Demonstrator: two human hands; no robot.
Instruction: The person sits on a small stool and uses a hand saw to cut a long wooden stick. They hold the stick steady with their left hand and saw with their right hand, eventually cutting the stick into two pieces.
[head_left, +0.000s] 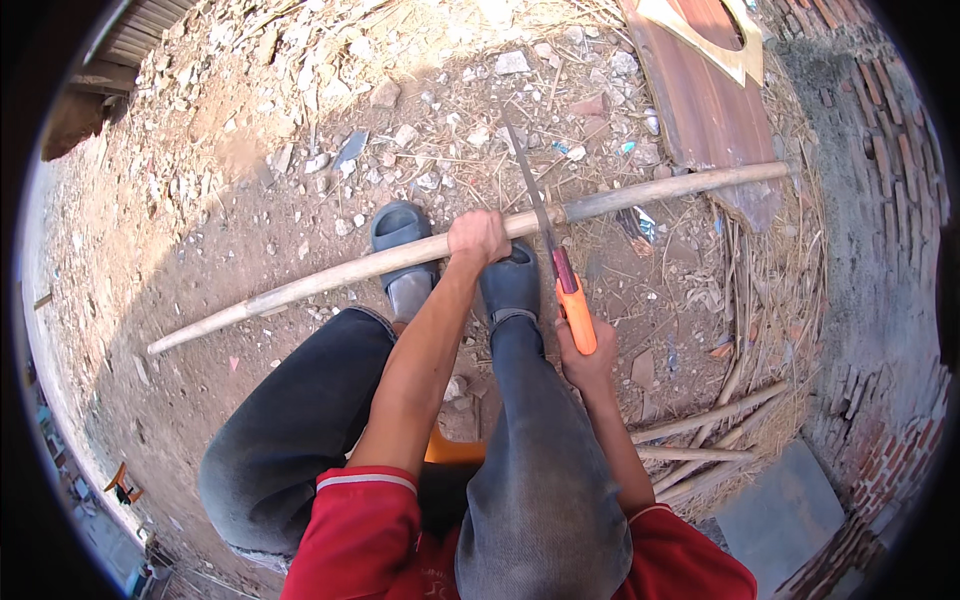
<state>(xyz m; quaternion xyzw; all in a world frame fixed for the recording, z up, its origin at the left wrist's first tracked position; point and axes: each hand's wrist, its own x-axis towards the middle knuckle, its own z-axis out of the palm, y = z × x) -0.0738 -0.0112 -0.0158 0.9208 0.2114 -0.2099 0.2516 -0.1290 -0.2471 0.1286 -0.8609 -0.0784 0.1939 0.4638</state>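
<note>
A long, slightly bent wooden pole (340,268) runs across in front of me, from lower left to upper right. My left hand (478,238) is closed around it near its middle, just above my feet. In my right hand (588,355) is the orange handle of a hand saw (573,302). The saw's narrow dark blade points away from me and crosses the pole a little to the right of my left hand. Whether the teeth have cut into the wood cannot be made out. My feet, in grey slides (402,228), are beside and partly beneath the pole.
A brown wooden board (705,115) lies at the upper right, under the pole's far end, with a pale cut-out piece (690,38) on it. Thin sticks (700,453) and a grey sheet (782,515) lie at right, by a brick wall (880,300). Stones and straw litter the ground.
</note>
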